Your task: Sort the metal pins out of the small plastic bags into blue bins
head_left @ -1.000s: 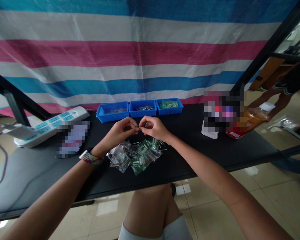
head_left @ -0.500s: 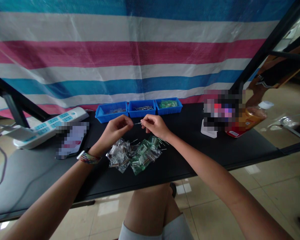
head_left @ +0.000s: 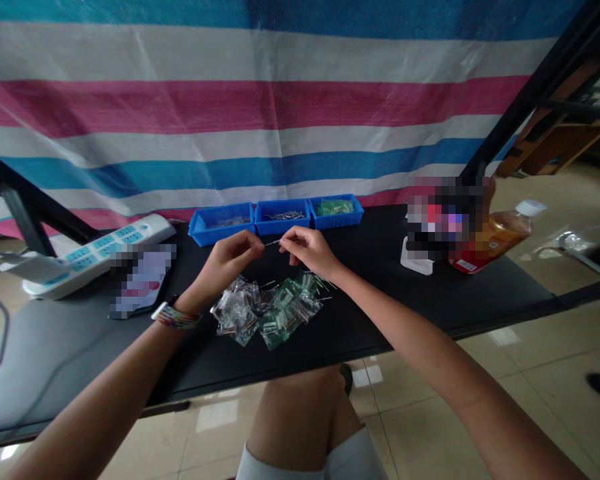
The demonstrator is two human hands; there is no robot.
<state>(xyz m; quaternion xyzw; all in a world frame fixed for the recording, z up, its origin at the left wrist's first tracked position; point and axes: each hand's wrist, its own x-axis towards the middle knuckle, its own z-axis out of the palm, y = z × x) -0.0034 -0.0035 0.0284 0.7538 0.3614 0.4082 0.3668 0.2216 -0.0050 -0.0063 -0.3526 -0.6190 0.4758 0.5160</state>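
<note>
A thin metal pin (head_left: 272, 243) spans the small gap between my two hands above the black table. My left hand (head_left: 235, 257) pinches its left end between thumb and fingers. At the other end my right hand (head_left: 307, 250) is closed with its fingertips on the pin. Just below the hands lie a pile of clear plastic packets (head_left: 237, 310) and a pile of green packets (head_left: 287, 313), with thin metal pins sticking out. Behind the hands stand three blue bins: the left bin (head_left: 200, 232) with small clear pieces, the middle bin (head_left: 307, 221) with metal pins, the right bin (head_left: 356, 212) with green packets.
A white power strip (head_left: 100, 253) with a plugged-in adapter and a phone (head_left: 145, 280) lie at left. To the right are a white object (head_left: 416, 260), a blurred-out item and a tilted bottle (head_left: 500, 237) of orange drink. A striped sheet (head_left: 280, 107) hangs behind the table.
Both hands have stayed nearly in place, with the pin still between them and its angle slightly changed. At the far right, a person's legs have moved out of view.
</note>
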